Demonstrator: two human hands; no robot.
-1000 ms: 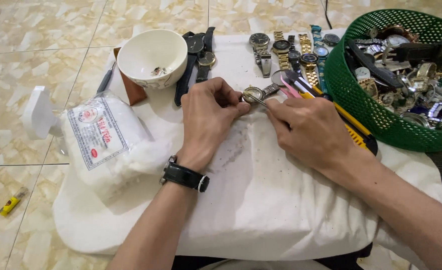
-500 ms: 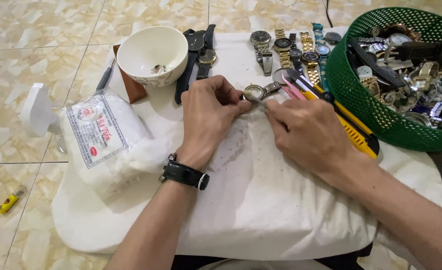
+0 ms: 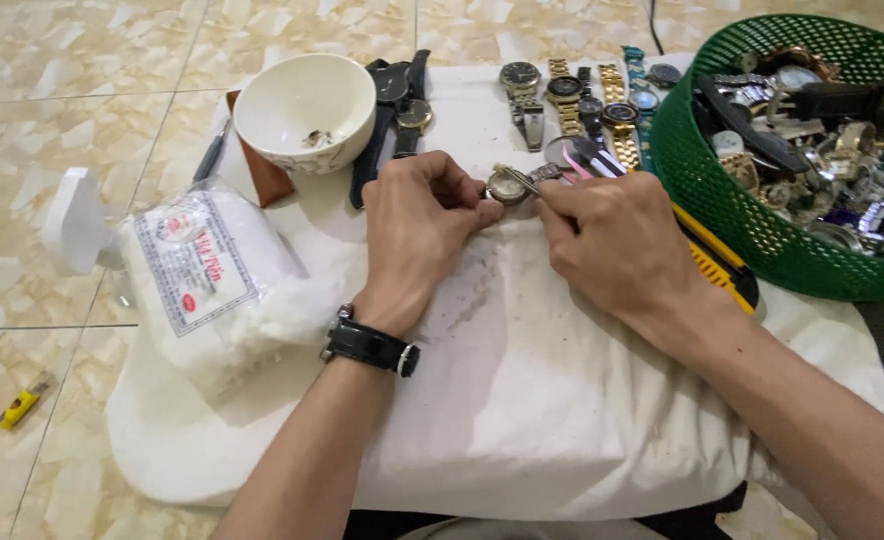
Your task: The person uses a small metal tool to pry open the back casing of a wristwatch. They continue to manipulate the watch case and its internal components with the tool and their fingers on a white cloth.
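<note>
Small round watch case (image 3: 508, 186) pinched at left hand (image 3: 417, 225) fingertips, above the white cloth (image 3: 522, 400). Right hand (image 3: 617, 245) closed on a thin metal tool (image 3: 540, 176), tip touching the case's right edge; tool's long axis runs left-right.

Bowl (image 3: 305, 108) left, basket (image 3: 722, 200) right of hands (image 3: 522, 225).
</note>
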